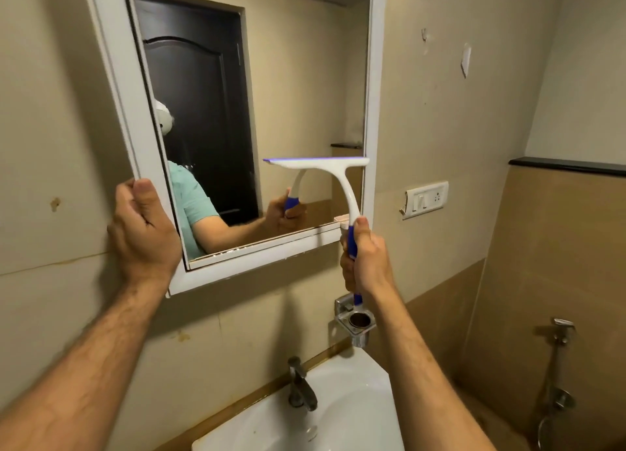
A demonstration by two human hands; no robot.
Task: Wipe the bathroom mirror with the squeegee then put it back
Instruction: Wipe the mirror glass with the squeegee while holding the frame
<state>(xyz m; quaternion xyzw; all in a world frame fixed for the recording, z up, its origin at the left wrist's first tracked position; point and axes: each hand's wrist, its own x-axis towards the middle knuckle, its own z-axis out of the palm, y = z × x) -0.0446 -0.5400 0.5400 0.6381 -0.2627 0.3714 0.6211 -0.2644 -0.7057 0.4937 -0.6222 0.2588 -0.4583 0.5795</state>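
Our right hand point(364, 264) has its fingers point(349, 271) wrapped tight round the blue grip of the squeegee point(338, 183), thumb up along the neck, so the blade lies level against the lower right of the mirror point(271, 95). At left of frame our left hand point(142, 234) curls over the white frame's point(111, 78) edge, seemingly steadying the door against the stroke's pressure. Below sit a chrome holder point(355, 322), tap point(299, 383) and basin point(355, 400).
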